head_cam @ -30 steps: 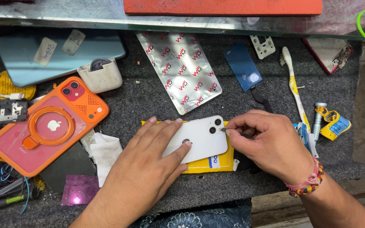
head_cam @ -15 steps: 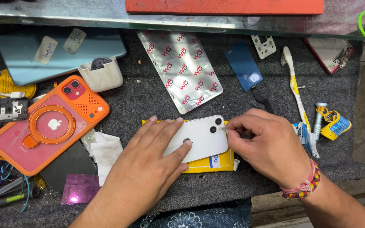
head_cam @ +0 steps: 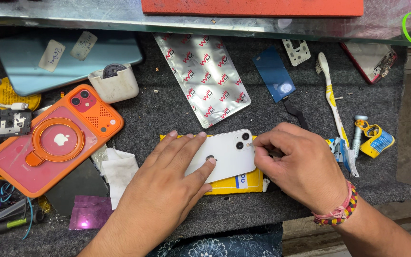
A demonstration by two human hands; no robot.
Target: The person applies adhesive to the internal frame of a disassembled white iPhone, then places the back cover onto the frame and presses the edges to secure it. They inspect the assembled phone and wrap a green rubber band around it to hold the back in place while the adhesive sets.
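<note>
- A white phone is laid back-up on a yellow pad, near the front edge of the grey-matted bench.
- The left hand is spread flat over the left part of the white phone, fingers extended and pressed on its back; nothing is gripped by it.
- The right hand is placed at the right end of the white phone, just beside the camera lenses, with fingertips pinched together at the phone's edge; whether something small is held in the pinch cannot be told.
- A braided wristband is worn on the right wrist.
- Left of the white phone, well apart, a red phone in an orange case with a ring stand is seen.
- Behind the white phone, a silver foil bag is laid flat.
- Right of the foil bag and behind the white phone, a blue flex part is seen.
- Right of the white phone, past the right hand, a toothbrush and a yellow tube are laid.
- Left of the white phone, just beside the left hand, a crumpled white tissue is seen.
</note>
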